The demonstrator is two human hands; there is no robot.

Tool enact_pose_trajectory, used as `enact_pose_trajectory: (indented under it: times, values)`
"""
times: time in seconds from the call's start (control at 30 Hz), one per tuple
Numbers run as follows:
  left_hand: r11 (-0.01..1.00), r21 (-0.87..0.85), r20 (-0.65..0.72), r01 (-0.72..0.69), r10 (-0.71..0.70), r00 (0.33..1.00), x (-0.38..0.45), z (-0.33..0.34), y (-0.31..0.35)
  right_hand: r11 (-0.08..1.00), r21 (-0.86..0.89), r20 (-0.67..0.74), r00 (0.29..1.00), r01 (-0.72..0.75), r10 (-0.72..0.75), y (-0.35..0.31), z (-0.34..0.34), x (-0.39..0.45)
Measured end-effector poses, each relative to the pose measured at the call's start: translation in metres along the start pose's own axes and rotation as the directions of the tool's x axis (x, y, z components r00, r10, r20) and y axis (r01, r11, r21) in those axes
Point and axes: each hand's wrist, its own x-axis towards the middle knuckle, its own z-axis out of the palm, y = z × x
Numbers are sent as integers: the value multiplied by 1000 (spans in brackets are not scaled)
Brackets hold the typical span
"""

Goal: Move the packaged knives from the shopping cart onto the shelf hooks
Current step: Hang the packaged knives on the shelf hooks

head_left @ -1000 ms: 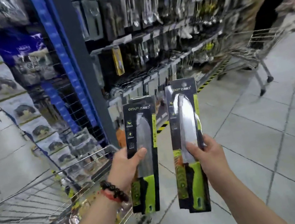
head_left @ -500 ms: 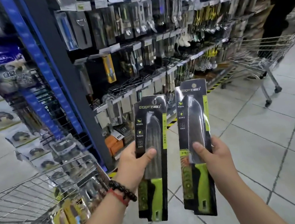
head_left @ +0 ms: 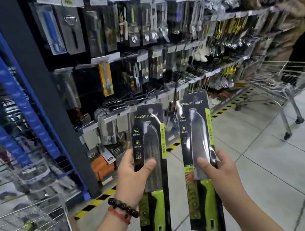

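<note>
The left hand [head_left: 132, 177] grips one knife pack [head_left: 152, 168]; the right hand [head_left: 217, 171] grips another [head_left: 201, 159]. Both are held upright, tops likely ready for the hooks [head_left: 124, 100].

Open air between my two knife packs [head_left: 150, 168] and the shelf hooks [head_left: 124, 101] ahead, those prongs bare; hooks above are crowded with hanging packages [head_left: 132, 27]. Wire cart [head_left: 24, 223] blocks low left. Second cart [head_left: 288, 79] stands right, well apart. Tiled floor [head_left: 276, 154] between is open.
</note>
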Motion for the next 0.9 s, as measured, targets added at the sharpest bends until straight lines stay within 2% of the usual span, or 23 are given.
enact_pose_trajectory:
  times: [0.23,0.4,0.57,0.7,0.9]
  values:
    - [995,97,-116,-34,45,992,92,33,3,999,31,85,996,-10,7,4,5,126]
    - [986,166,-240,7,34,970,160,46,-3,998,63,263,965,2,-19,7,31,228]
    - [972,235,-397,28,69,915,210,44,6,999,23,453,891,22,-30,-4,71,317]
    - [970,220,-520,105,26,854,237,30,2,999,34,573,819,5,-24,-9,114,364]
    - [966,203,-615,162,-3,789,275,-6,-6,1000,-17,706,708,-23,28,-5,189,412]
